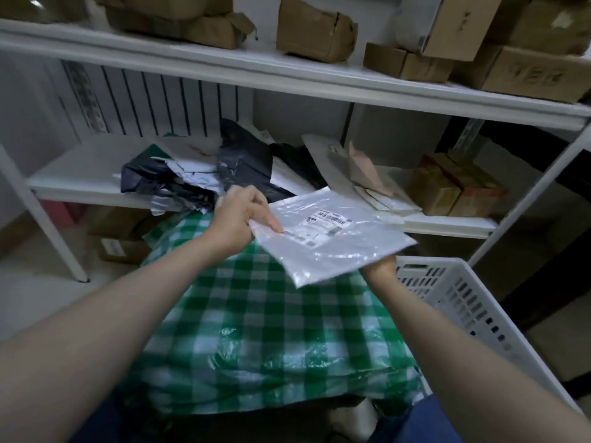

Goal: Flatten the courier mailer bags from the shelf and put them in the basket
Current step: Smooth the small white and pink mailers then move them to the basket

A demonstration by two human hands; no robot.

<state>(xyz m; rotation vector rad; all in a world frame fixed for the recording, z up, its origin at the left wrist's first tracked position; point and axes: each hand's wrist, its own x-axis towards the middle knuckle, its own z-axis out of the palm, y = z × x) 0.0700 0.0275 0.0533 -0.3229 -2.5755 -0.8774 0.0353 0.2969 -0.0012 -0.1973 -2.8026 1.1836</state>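
A white courier mailer bag (329,238) with a printed label is held flat in the air above the green checked cloth (256,314). My left hand (238,215) pinches its left edge. My right hand (380,266) is under its lower right part, mostly hidden by the bag. A white plastic basket (454,292) with slotted walls stands at the right, just beside the bag. On the white shelf (83,177) behind lies a pile of crumpled black and white mailer bags (198,174).
Cardboard boxes (316,30) fill the upper shelf. Flat envelopes (361,174) and brown boxes (454,187) sit on the right of the middle shelf. A clear plastic film (271,353) lies on the checked cloth. More boxes stand under the shelf at the left.
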